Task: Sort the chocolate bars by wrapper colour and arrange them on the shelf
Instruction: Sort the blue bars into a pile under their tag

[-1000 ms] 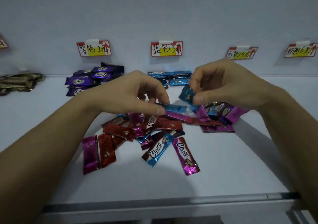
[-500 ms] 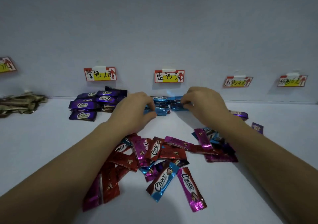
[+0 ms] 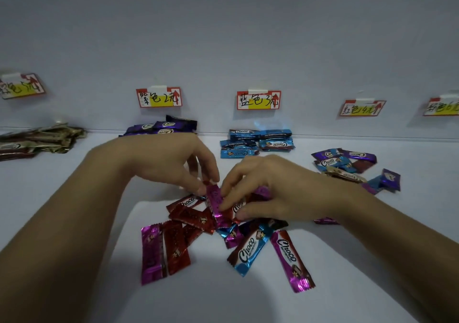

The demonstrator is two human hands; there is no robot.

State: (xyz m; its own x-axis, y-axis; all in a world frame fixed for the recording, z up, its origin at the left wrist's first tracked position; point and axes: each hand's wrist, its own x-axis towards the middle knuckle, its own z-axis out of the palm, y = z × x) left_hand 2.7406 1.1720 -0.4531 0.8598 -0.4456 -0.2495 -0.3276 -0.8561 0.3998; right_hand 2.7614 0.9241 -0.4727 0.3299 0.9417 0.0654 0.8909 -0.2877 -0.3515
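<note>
Chocolate bars (image 3: 250, 250) in red, magenta and blue wrappers lie in a loose mixed heap on the white shelf (image 3: 323, 285), and both hands are down in that heap. The left forearm comes in from the heap's near left, and the left hand (image 3: 171, 163) arches over the heap's far edge, knuckles up and fingers curled downward. Its thumb and fingertips close on the upper end of a magenta bar (image 3: 217, 203) that lies across the top of the heap. The right forearm comes in from the heap's near right. The right hand (image 3: 273, 188) lies low over the heap's right side, palm down and fingers bent. Its forefinger tip rests on the same magenta bar, and its thumb sits just beside it on a red wrapper. Whether this hand grips anything cannot be told.

Straight behind the heap, against the wall (image 3: 223, 37), sits a pile of blue bars (image 3: 255, 141). Behind the heap to the left is a pile of purple bars (image 3: 169, 126), partly hidden by the left hand. Well off to the heap's left lies a pile of gold bars (image 3: 37, 139). To the heap's right, apart from it, is a small cluster (image 3: 345, 161) of purple, blue and other wrappers. Handwritten price tags (image 3: 258, 100) hang on the wall beyond the heap.
</note>
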